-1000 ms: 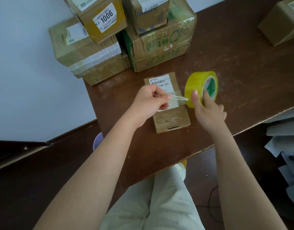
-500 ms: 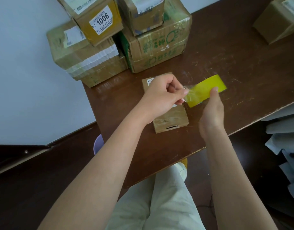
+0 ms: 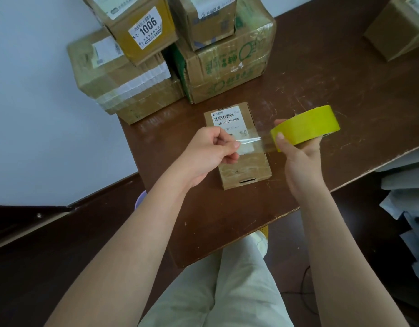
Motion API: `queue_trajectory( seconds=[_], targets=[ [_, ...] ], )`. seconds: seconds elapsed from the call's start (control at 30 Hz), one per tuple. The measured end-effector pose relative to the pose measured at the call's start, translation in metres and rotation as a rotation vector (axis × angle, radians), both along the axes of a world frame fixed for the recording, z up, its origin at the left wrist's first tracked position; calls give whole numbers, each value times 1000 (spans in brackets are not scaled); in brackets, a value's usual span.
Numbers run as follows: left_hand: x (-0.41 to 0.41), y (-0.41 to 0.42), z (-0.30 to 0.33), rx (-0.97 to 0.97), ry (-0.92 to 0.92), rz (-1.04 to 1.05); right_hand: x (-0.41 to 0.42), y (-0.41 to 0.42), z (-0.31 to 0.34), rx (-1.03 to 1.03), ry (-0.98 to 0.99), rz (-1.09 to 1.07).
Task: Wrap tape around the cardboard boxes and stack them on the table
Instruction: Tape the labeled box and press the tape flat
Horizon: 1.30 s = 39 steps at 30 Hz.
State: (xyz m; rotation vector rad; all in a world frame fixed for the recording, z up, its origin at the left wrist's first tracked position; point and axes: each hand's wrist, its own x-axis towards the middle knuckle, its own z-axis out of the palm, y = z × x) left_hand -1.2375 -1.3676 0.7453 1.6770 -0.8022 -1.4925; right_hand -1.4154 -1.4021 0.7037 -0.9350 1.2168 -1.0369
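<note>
Boxes: six on table; left grip (image 3: 210, 151) pinches tape end, right grip (image 3: 298, 156) clasps one tape roll (image 3: 306, 128).

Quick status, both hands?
Left hand: pinches the pulled-out tape end.
Right hand: grips the yellow tape roll.

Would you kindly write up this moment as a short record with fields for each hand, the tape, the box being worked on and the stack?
left hand: pinches the free end of the tape strip
right hand: holds the tape roll above the table
tape strip: clear, stretched between both hands over the small box
small box: flat on table, label up
stacked boxes: piled at the table's far left corner
</note>
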Motion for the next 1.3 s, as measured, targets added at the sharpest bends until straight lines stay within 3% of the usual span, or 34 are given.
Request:
queue_trajectory(
  seconds=[0.13,0.23,0.37,0.53,0.87,1.3],
  targets=[
    [9,1,-7,41,-21,72,7,0,-15,-3,100,-37],
    [15,2,-15,68,-203,7,4,0,-24,3,205,44],
    [19,15,-29,146,-272,-151,-6,1,-35,28,369,203],
    [4,24,-48,78,-574,-209,-1,13,-45,-4,684,329],
    [-18,14,-68,74,-683,-145,2,11,-47,5,873,350],
    [-17,12,-75,105,-631,-138,5,20,-59,-30,986,290]
  ],
)
